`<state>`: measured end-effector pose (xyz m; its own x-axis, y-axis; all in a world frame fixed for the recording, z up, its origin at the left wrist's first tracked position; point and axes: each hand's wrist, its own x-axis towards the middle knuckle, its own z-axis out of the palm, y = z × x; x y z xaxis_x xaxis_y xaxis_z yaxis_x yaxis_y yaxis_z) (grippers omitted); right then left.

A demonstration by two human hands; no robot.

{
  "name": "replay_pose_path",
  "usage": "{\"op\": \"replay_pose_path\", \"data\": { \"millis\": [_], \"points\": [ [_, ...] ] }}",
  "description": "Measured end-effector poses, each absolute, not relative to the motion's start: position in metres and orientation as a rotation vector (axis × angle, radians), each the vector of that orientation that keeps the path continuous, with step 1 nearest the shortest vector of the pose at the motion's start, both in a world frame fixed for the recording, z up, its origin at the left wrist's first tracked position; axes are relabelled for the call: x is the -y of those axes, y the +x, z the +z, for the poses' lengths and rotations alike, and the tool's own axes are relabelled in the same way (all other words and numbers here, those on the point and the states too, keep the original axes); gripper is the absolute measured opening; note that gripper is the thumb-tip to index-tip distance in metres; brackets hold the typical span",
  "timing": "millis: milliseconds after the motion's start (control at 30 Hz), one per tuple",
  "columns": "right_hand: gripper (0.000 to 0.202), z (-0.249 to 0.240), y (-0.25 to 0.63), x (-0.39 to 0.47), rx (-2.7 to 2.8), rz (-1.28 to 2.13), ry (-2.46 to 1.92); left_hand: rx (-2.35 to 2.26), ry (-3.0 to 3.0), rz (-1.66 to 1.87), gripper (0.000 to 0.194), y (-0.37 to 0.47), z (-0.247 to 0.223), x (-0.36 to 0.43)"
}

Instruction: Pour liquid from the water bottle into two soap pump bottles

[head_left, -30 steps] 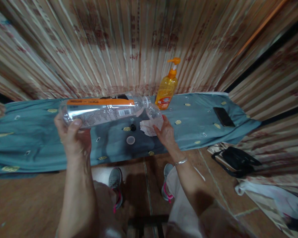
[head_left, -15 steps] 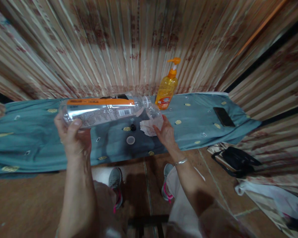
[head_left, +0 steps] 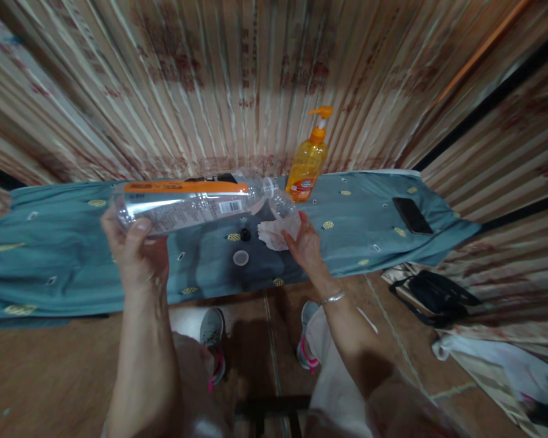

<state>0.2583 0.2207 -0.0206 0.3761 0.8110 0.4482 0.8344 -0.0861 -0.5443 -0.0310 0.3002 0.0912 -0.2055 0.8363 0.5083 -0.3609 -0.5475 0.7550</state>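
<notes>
My left hand [head_left: 139, 249] is wrapped round the base of a large clear plastic bottle [head_left: 187, 210] with an orange and black label. The bottle lies almost level in the air, its neck pointing right. At its mouth is a small clear container [head_left: 283, 207], gripped in my right hand [head_left: 307, 243]; I cannot tell how much liquid is in either. Below the container a crumpled white tissue [head_left: 271, 236] rests on the cloth. A black cap [head_left: 245, 234] and a round translucent lid [head_left: 240, 258] lie beneath the bottle.
An orange pump bottle [head_left: 307, 167] stands at the back of the bench, covered by a green patterned cloth [head_left: 347, 243]. A dark phone [head_left: 412, 215] lies at the right. Pleated curtains [head_left: 210, 91] hang behind. A black bag [head_left: 438, 295] is on the floor.
</notes>
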Motion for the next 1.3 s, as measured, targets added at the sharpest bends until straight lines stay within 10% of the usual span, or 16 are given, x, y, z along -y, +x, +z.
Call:
{"op": "replay_pose_path", "data": {
  "millis": [1300],
  "points": [
    [0.066, -0.0269, 0.2601, -0.2209, 1.424, -0.110, -1.860, -0.670, 1.095, 1.864, 0.049, -0.0351, 0.0835, -0.3005]
  ]
}}
